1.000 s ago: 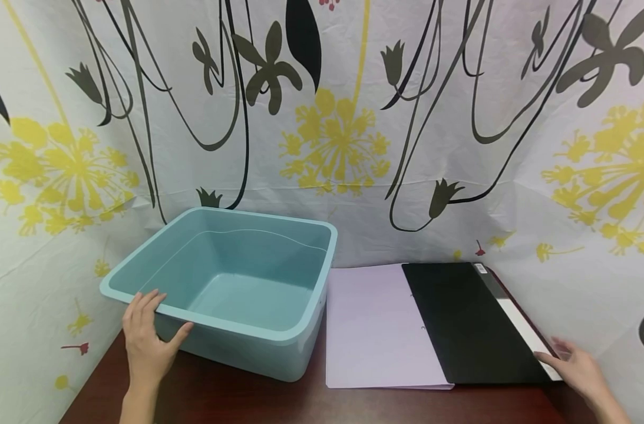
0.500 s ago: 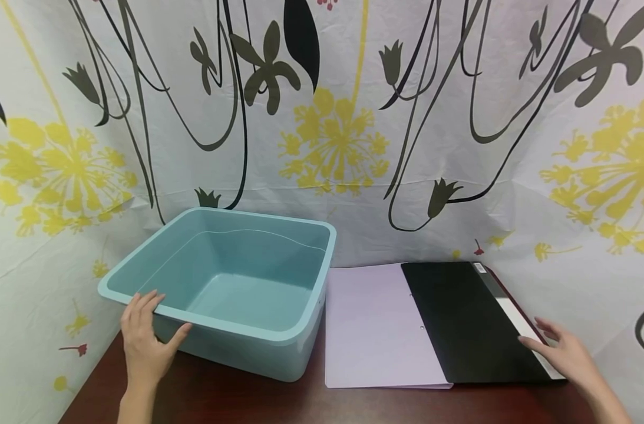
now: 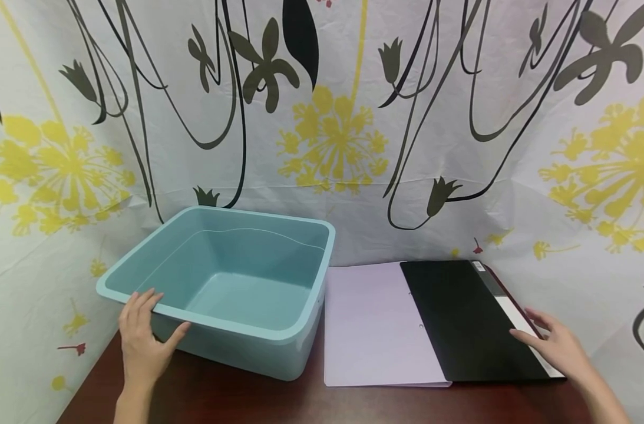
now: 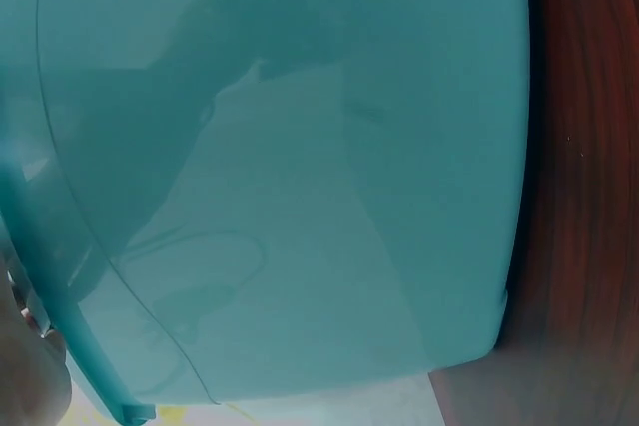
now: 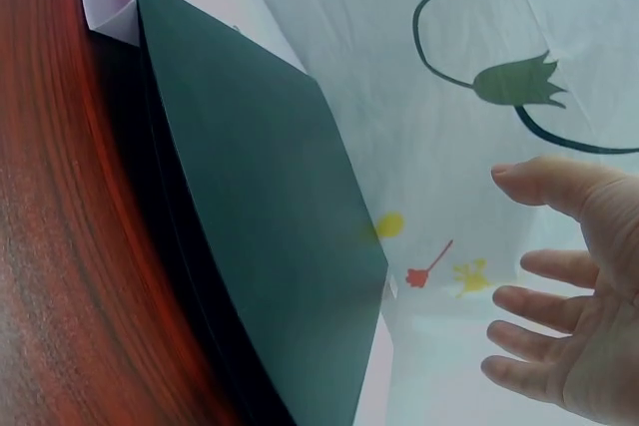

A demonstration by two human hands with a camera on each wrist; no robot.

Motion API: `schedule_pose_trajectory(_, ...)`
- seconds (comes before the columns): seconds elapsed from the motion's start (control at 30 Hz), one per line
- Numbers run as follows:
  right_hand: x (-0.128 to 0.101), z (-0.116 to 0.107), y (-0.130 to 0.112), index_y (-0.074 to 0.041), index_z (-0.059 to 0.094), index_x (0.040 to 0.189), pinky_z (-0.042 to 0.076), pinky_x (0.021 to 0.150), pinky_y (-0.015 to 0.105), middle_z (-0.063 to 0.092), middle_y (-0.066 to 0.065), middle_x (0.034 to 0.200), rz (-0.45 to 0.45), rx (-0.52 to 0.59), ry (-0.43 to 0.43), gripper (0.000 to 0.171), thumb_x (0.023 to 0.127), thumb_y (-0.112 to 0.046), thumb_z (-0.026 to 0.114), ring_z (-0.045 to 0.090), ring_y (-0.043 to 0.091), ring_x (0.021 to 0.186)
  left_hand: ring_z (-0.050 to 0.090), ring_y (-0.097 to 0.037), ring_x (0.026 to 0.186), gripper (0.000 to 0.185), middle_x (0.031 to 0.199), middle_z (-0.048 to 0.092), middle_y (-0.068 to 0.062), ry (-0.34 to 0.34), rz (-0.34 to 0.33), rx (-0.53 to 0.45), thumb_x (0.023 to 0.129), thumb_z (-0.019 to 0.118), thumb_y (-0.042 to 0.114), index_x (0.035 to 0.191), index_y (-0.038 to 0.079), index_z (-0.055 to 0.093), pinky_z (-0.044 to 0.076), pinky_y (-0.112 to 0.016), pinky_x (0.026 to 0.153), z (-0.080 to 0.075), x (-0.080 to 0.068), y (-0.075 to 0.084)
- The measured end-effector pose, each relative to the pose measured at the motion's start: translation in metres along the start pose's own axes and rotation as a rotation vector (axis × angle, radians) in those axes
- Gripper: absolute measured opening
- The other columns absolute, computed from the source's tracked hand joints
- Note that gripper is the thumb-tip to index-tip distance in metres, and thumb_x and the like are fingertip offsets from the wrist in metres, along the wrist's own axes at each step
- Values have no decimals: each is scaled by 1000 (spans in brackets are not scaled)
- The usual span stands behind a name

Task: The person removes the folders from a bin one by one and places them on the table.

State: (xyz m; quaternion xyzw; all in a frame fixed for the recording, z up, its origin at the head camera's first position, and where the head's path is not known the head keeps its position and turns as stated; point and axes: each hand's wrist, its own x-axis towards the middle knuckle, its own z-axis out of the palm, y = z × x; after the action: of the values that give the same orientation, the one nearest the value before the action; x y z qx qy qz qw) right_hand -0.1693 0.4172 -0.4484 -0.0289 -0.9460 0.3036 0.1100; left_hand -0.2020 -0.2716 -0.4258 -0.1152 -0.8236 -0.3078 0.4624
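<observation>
A big floral backdrop sheet (image 3: 332, 118) wraps the whole scene, white with yellow blooms and dark stems, and below it sits the dark red-brown bench (image 3: 237, 400). On the bench's left half stands the teal plastic tub (image 3: 221, 282), upright, mouth up, its long axis running left to right and angled a little away from the viewer. Just to its right, almost touching, lies the lilac folder (image 3: 372, 324), flat, long axis running from the near edge toward the backdrop. Overlapping its right part is the black folder (image 3: 465, 318), also flat, same near-to-far direction, with a white strip along its right edge.

The left hand (image 3: 141, 338) grips the tub's near left rim, fingers over the lip, thumb spread along the outer wall. The right hand (image 3: 557, 347) is flat and relaxed, fingers straight and spread, at the black folder's near right corner; whether the fingertips actually touch the cover is hard to tell from the head view, and in the right wrist view the hand (image 5: 569, 286) sits clear of the folder (image 5: 260, 216).

Against a second ago: the right hand has travelled inward and forward from the folder's outer corner onto its right edge. The left hand, tub and folders are unchanged.

The left wrist view is nearly all blurred teal tub wall (image 4: 300, 167), with just a sliver of skin at the lower left. Both forearms are cut off at the bottom of the head view.
</observation>
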Motion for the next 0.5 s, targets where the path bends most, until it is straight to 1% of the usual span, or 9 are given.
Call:
schedule_pose_trajectory(0.03,0,1,-1,9,40,130,37,62,10,45,34,123,-2,1,5,67,82,-30,66,56,23,94,26,-43,128,85,123,46,-29,-2,-1,-3,73,57,66,116,-7,52,11,-54,106,0,0,0)
schedule_pose_trajectory(0.1,-1,3,-3,8,40,130,34,63,6,45,34,123,-6,15,6,67,82,-29,67,55,24,97,25,-42,128,84,124,45,-29,-8,-4,-9,73,58,65,117,-6,51,11,-54,106,-1,0,0)
schedule_pose_trajectory(0.13,-1,3,-5,8,39,131,32,63,5,45,35,124,-12,25,4,67,82,-29,66,53,30,101,25,-42,129,85,125,45,-28,-13,-6,-10,73,59,65,118,-6,51,11,-55,106,-1,0,0)
schedule_pose_trajectory(0.17,-1,4,-6,8,39,131,31,64,3,44,35,124,-14,30,3,67,82,-29,66,51,31,105,25,-43,129,85,126,44,-28,-19,-10,-10,73,59,64,119,-6,51,11,-55,106,-1,0,1)
schedule_pose_trajectory(0.2,-1,5,-7,8,39,131,31,66,2,44,35,124,-20,38,6,67,82,-28,67,51,21,108,24,-43,129,85,127,44,-28,-26,-14,-7,73,60,64,120,-6,50,11,-55,106,-2,0,1)
schedule_pose_trajectory(0.27,-1,6,-9,8,38,131,29,69,-2,43,35,125,-36,57,1,66,82,-27,66,47,12,114,23,-43,129,85,129,42,-28,-43,-25,0,73,61,62,122,-6,49,11,-56,106,-3,1,2)
schedule_pose_trajectory(0.37,-1,9,-11,9,41,129,26,72,-4,45,34,123,-72,77,12,64,82,-25,67,35,-19,100,22,-41,131,85,132,40,-28,-68,-39,22,73,62,60,124,-6,47,12,-56,106,-5,1,4)
schedule_pose_trajectory(0.4,-1,10,-12,9,41,128,26,72,-5,46,33,122,-83,80,13,64,82,-25,67,31,-23,96,21,-40,132,86,133,39,-27,-73,-40,32,74,61,60,125,-6,46,12,-55,106,-6,1,5)
schedule_pose_trajectory(0.5,0,11,-15,9,43,127,28,70,-3,48,32,121,-102,75,14,63,81,-25,68,30,-25,93,21,-38,133,88,134,39,-27,-79,-26,64,75,58,63,127,-6,45,13,-53,107,-7,2,8)
